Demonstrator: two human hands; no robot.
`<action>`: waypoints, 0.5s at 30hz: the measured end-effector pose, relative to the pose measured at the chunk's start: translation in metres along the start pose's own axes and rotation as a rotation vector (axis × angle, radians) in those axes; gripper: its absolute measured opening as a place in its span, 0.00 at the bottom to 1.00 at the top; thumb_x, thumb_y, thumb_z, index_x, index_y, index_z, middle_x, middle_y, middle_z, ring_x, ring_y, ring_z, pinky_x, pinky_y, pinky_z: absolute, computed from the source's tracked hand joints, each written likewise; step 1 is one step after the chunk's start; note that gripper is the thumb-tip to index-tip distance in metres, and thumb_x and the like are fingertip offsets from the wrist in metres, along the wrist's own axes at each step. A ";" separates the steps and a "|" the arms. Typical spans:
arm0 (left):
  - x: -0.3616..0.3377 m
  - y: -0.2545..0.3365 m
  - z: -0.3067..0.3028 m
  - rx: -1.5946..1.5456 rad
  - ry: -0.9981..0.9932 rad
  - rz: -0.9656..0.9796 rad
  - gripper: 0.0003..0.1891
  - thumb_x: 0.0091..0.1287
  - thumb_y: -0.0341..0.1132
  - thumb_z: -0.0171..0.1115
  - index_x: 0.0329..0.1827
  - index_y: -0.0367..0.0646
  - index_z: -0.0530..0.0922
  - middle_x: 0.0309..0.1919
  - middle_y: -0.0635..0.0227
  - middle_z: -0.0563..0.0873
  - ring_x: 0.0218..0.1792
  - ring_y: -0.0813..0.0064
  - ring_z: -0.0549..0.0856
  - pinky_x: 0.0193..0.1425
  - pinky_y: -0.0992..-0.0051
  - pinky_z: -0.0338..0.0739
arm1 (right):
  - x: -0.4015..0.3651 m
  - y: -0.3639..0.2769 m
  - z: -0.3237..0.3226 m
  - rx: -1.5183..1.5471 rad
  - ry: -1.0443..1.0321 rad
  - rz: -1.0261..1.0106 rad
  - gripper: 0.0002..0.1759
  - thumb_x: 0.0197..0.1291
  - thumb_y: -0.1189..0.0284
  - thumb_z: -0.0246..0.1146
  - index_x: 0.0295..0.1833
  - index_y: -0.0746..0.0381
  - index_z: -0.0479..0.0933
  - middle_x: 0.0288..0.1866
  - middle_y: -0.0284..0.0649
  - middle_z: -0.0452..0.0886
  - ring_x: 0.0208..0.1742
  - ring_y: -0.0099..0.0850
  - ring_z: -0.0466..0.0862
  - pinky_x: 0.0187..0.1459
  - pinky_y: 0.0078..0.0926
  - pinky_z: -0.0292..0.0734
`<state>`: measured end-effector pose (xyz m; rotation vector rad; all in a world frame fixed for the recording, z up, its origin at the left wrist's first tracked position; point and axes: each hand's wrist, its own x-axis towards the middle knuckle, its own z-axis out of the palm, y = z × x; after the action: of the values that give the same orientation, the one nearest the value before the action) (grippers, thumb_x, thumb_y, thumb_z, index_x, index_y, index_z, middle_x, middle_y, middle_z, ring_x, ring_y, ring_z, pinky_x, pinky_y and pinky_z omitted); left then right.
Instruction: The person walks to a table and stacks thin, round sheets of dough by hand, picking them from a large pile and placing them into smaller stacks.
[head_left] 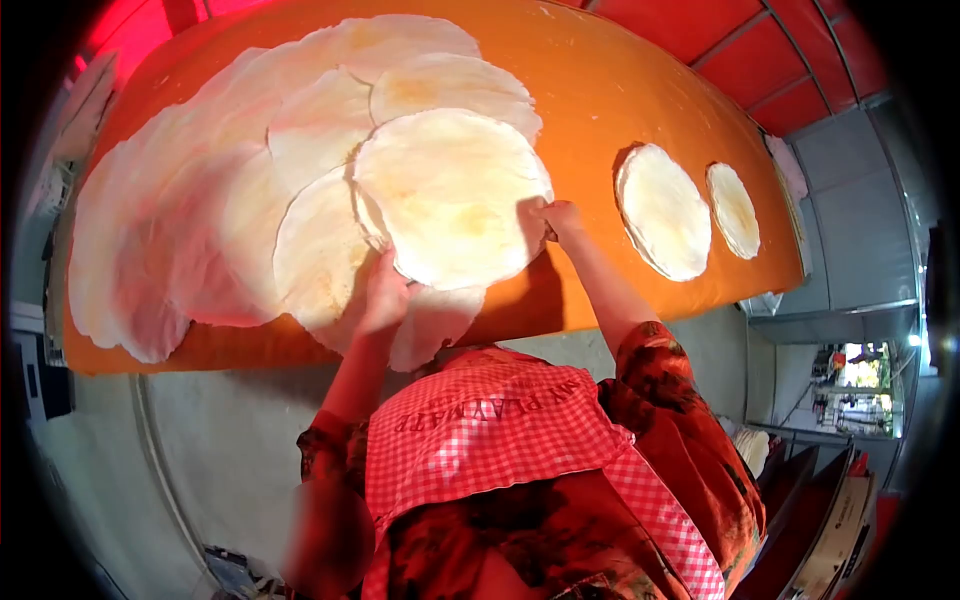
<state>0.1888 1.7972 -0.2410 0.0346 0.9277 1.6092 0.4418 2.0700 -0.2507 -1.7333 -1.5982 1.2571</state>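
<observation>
Round, thin flatbreads (450, 190) are held up over the orange table (590, 70), tilted, with more than one edge showing at their left side. My left hand (386, 288) grips their lower left edge, thumb and fingers closed on it. At the right edge, my right hand (560, 220) pinches the rim in closed fingers. Under and behind lie several overlapping flatbreads (190, 200), spread across the table's left half. One flatbread (430, 325) hangs over the table's front edge, close below my left hand.
To the right on the table lie a larger flatbread pile (664, 212) and a smaller flatbread pile (734, 210). My checked red apron (480, 420) is close to the front edge. Flattened cardboard (835, 535) stands at the lower right, by grey cabinets (850, 210).
</observation>
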 end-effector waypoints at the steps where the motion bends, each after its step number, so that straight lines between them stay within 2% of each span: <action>1: -0.002 0.001 0.002 0.000 -0.015 0.008 0.30 0.75 0.56 0.45 0.73 0.47 0.62 0.67 0.63 0.75 0.66 0.61 0.75 0.68 0.50 0.67 | -0.003 -0.003 -0.001 -0.028 0.022 -0.014 0.14 0.44 0.74 0.75 0.33 0.65 0.77 0.25 0.37 0.78 0.24 0.29 0.79 0.20 0.30 0.74; 2: -0.002 0.000 0.001 0.001 -0.019 0.015 0.30 0.75 0.56 0.45 0.73 0.47 0.62 0.67 0.64 0.75 0.66 0.61 0.74 0.68 0.50 0.67 | -0.003 0.000 -0.001 -0.119 0.070 -0.137 0.15 0.44 0.74 0.75 0.34 0.67 0.77 0.25 0.38 0.79 0.25 0.30 0.80 0.20 0.31 0.74; 5: 0.000 -0.001 -0.001 0.019 -0.023 0.030 0.30 0.75 0.56 0.45 0.73 0.47 0.61 0.67 0.65 0.74 0.67 0.62 0.74 0.68 0.50 0.67 | 0.018 0.015 -0.002 -0.262 -0.003 -0.025 0.15 0.44 0.74 0.75 0.34 0.67 0.77 0.25 0.38 0.79 0.23 0.31 0.80 0.20 0.32 0.75; 8: -0.001 -0.002 -0.003 0.046 -0.024 0.034 0.30 0.76 0.55 0.45 0.74 0.47 0.61 0.67 0.66 0.74 0.67 0.63 0.74 0.67 0.51 0.68 | 0.040 0.053 0.007 -0.224 0.154 -0.250 0.09 0.48 0.76 0.70 0.33 0.67 0.77 0.23 0.38 0.79 0.18 0.32 0.78 0.18 0.31 0.73; 11: 0.003 -0.005 -0.008 0.056 -0.038 0.037 0.28 0.76 0.54 0.44 0.73 0.47 0.62 0.66 0.66 0.75 0.65 0.63 0.75 0.64 0.51 0.70 | 0.006 0.003 -0.006 0.163 -0.073 0.027 0.04 0.52 0.77 0.64 0.33 0.67 0.77 0.21 0.38 0.78 0.14 0.30 0.75 0.16 0.29 0.70; 12: 0.003 -0.004 -0.007 0.066 -0.015 0.036 0.27 0.76 0.53 0.44 0.71 0.47 0.63 0.65 0.66 0.76 0.63 0.63 0.77 0.62 0.51 0.72 | -0.014 -0.020 -0.009 0.213 -0.020 -0.018 0.03 0.53 0.78 0.62 0.33 0.65 0.77 0.21 0.38 0.78 0.14 0.28 0.74 0.15 0.27 0.67; 15: -0.004 -0.009 -0.013 0.256 -0.046 0.154 0.26 0.76 0.52 0.44 0.70 0.47 0.64 0.64 0.67 0.77 0.61 0.63 0.79 0.59 0.51 0.73 | -0.006 -0.019 -0.019 0.189 -0.019 0.013 0.03 0.53 0.77 0.62 0.33 0.65 0.77 0.20 0.37 0.77 0.13 0.28 0.73 0.14 0.27 0.67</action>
<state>0.1907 1.7866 -0.2527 0.3260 1.1121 1.6140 0.4484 2.0728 -0.2237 -1.6212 -1.4300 1.3861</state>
